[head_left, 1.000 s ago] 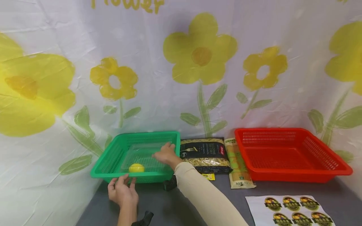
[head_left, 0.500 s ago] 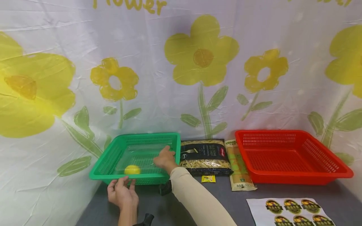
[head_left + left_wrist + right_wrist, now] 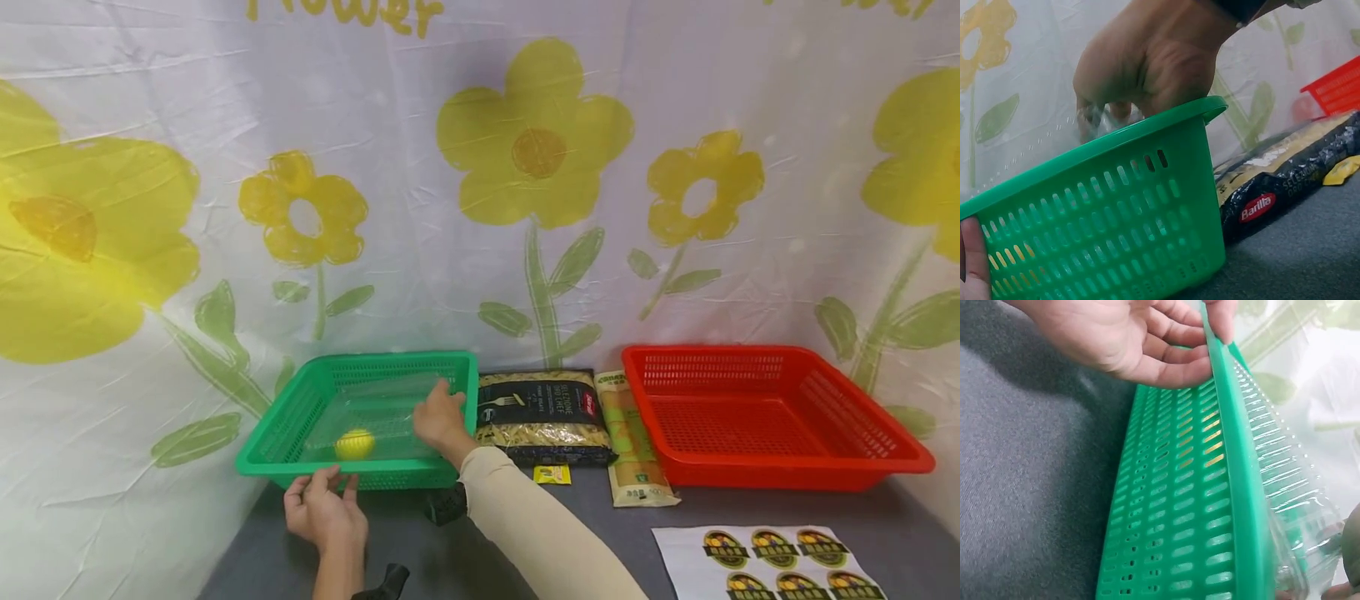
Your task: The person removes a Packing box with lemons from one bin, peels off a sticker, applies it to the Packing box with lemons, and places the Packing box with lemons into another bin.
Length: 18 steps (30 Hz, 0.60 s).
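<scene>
A green plastic basket (image 3: 270,465) stands at the left of the grey table. My left hand (image 3: 327,512) grips its front rim, thumb over the edge and fingers against the outer wall, as the right wrist view shows (image 3: 1166,344). Inside lies a clear ribbed plastic container (image 3: 375,408), raised on its right side. My right hand (image 3: 438,421) holds that side with curled fingers; in the left wrist view the hand (image 3: 1141,62) reaches over the basket wall. A round yellow thing (image 3: 355,444) shows at the container's front; whether it is inside or under the plastic I cannot tell.
Right of the basket lie a black pasta bag (image 3: 547,417), a beige packet (image 3: 637,450) and a small yellow packet (image 3: 552,475). A red basket (image 3: 780,471) stands farther right. A sheet of round stickers (image 3: 765,558) lies in front. A flowered cloth (image 3: 405,250) hangs behind.
The right side of the clear container has risen a little with my right hand. The yellow thing has shifted slightly left, then back a little. My left hand stays on the rim.
</scene>
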{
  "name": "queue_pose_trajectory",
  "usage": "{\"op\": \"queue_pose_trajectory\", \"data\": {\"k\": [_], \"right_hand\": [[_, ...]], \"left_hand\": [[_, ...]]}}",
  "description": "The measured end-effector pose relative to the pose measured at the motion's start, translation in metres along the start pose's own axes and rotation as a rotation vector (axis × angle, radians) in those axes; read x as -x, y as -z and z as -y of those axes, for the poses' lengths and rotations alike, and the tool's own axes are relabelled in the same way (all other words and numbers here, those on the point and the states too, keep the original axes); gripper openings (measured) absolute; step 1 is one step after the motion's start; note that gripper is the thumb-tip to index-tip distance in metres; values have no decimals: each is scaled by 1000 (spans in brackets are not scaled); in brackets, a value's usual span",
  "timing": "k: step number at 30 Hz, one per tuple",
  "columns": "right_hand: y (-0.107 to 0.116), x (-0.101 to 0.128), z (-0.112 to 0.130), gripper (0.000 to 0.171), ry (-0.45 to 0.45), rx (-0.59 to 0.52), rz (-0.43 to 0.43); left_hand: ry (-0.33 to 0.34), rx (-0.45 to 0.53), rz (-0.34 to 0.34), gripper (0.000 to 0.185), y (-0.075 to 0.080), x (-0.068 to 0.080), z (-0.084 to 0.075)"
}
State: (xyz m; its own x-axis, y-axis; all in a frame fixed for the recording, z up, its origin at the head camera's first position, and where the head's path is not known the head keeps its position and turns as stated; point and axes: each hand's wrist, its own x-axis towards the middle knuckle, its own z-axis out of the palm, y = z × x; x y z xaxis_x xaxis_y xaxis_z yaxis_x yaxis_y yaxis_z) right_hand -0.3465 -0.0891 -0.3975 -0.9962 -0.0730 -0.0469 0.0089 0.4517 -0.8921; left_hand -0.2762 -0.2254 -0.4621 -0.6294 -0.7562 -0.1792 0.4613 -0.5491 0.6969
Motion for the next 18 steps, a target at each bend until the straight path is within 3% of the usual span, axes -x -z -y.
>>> {"op": "queue_pose_trajectory", "data": {"k": [6,18], "right_hand": [[14,7,7,59,49,31,-31],[62,31,6,60,162,-8,-59]], "left_hand": [[-31,-5,19,23,-2,-1,-3],[-56,-51,-20,23,-1,0,1]]}}
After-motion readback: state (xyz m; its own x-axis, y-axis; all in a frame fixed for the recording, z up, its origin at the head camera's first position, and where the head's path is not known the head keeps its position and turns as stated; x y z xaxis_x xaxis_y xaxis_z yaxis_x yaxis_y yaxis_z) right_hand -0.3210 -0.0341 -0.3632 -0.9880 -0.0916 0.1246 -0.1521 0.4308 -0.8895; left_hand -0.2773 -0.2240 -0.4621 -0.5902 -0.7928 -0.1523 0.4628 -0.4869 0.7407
